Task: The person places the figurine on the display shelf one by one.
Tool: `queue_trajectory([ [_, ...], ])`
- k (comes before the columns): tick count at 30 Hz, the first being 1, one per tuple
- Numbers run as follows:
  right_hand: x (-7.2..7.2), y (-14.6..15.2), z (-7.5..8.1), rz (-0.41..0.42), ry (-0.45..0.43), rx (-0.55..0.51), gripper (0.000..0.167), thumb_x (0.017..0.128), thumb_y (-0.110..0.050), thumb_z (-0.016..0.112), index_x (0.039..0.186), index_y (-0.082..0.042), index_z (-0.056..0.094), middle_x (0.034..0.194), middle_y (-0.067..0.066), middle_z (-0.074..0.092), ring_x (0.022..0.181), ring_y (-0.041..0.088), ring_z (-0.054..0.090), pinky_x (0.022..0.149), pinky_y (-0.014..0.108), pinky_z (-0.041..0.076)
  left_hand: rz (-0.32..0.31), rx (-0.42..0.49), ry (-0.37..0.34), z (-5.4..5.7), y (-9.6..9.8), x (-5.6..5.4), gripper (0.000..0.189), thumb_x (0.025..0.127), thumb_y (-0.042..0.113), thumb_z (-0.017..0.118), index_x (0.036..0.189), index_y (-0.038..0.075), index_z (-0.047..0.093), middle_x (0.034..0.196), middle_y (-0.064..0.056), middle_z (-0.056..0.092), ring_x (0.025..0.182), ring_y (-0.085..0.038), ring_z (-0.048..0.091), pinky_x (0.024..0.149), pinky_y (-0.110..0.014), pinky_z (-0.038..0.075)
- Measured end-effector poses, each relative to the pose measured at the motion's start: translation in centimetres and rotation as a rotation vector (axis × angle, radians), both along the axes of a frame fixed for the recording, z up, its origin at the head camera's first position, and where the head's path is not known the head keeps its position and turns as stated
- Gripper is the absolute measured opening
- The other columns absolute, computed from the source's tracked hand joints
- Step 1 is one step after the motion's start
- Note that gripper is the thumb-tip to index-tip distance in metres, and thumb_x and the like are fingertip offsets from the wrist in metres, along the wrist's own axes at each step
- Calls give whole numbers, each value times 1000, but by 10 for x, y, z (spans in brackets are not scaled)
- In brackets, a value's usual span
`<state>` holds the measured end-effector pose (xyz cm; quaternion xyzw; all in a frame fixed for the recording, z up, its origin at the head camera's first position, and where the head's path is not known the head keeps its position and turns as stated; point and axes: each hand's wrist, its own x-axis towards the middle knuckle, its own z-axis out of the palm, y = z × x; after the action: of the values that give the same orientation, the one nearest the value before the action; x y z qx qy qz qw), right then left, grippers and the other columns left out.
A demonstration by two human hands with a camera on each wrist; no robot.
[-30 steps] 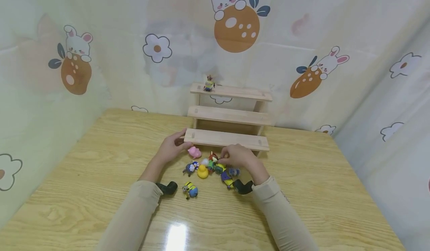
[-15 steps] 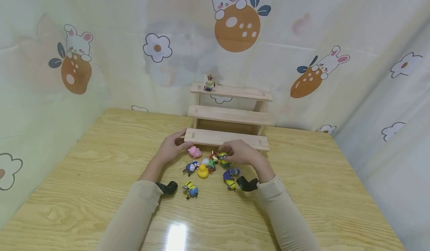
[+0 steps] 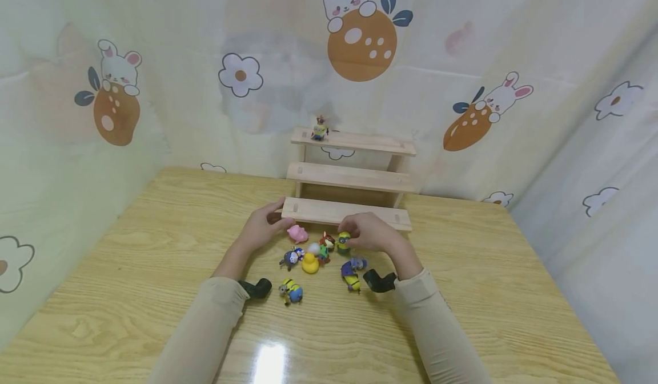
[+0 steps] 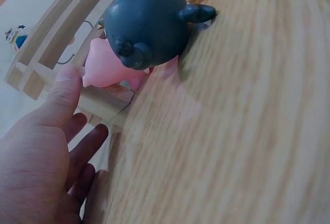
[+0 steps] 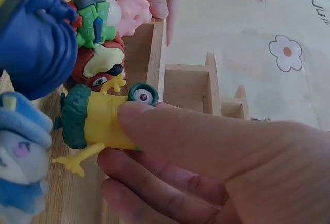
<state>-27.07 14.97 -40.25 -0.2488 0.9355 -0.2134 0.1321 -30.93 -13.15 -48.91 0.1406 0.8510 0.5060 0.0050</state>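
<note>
My right hand (image 3: 371, 233) pinches a yellow minion figure (image 5: 105, 118) with dark green trim and one goggle eye, thumb on one side and fingers beneath. It is just in front of the bottom step of a wooden three-tier shelf (image 3: 349, 211). A fox figure (image 5: 100, 62) in a green shirt lies beside the minion. At the bottom step's left end is my left hand (image 3: 261, 227), its fingers loosely spread and its thumb at the board's edge. Next to that thumb sits a pink pig (image 4: 105, 67), with a dark blue round figure (image 4: 149, 28) nearer the camera.
A yellow duck (image 3: 310, 263) stands amid the toys. Nearer lie a yellow and blue minion (image 3: 293, 291) and a purple and yellow figure (image 3: 350, 275). A grey plush figure in blue (image 5: 20, 162) is near the right hand. A crowned minion (image 3: 319, 128) stands on the top tier.
The right hand has taken hold of the yellow minion and moved it slightly right and back, away from the purple figure, standing it more upright. The left hand has stayed put.
</note>
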Motion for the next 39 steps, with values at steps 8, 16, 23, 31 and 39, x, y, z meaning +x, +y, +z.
queue_trajectory([
  [8, 1, -2, 5, -8, 13, 17, 24, 83, -6, 71, 106, -9, 66, 105, 6, 69, 91, 17, 65, 82, 33, 55, -3, 8, 8, -2, -3, -2, 78, 84, 48, 66, 148, 17, 34, 148, -6, 44, 123, -28, 54, 105, -42, 43],
  [16, 2, -4, 8, -29, 18, 31, 22, 83, -7, 71, 105, -11, 66, 104, 5, 69, 90, 15, 65, 82, 33, 55, 2, 11, -7, -5, -6, -4, 81, 82, 54, 65, 148, 18, 34, 148, -4, 43, 125, -27, 53, 106, -41, 42],
  [23, 2, -3, 14, -46, 58, 25, 26, 85, -15, 72, 110, -10, 67, 105, 6, 69, 90, 16, 66, 80, 33, 55, 11, -2, 5, -5, -8, -3, 81, 82, 54, 64, 148, 17, 34, 149, -5, 42, 125, -27, 53, 107, -41, 42],
  [31, -1, 3, 25, -108, 98, -49, 30, 87, -22, 70, 116, -12, 67, 104, 4, 70, 95, 20, 66, 77, 33, 56, -25, 11, 32, -7, -4, -5, 79, 84, 49, 65, 148, 12, 34, 148, -8, 43, 124, -28, 54, 106, -40, 43],
  [39, -18, -1, 71, -97, 192, -105, 33, 90, -21, 66, 121, -8, 65, 116, 11, 68, 103, 27, 66, 86, 40, 55, -20, 25, 25, -5, -2, -4, 78, 85, 46, 67, 148, 13, 34, 148, -7, 42, 125, -28, 53, 106, -40, 42],
])
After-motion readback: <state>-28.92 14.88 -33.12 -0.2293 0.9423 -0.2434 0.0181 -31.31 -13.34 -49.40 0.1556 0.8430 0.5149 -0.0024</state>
